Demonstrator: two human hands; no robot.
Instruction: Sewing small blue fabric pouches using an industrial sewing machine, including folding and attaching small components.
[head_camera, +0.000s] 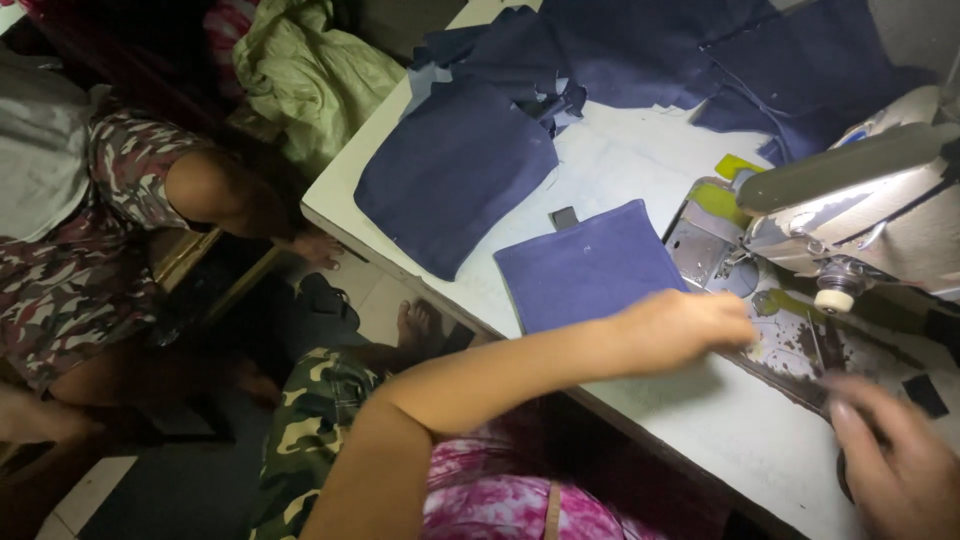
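White work table (640, 420) under dim light, industrial sewing machine (860, 200) on its right side. Heap of dark navy fabric pieces (620, 50) at the far end, unsewn as far as shows; one large navy panel (450, 170) hangs over the table edge. Small blue fabric square (585, 262) lies flat just left of the needle plate (790, 335), not under the foot. Left hand (685, 325) rests at its near corner, fingers loosely curled, grip unclear. Right hand (895, 450) blurred, loosely curled at the machine base, holding nothing visible. Another person's arm (230, 195) at left.

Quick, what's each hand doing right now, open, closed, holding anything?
Left hand: fingers curled at the blue fabric piece; grip cannot be told.
Right hand: blurred, near the sewing machine; cannot be told.
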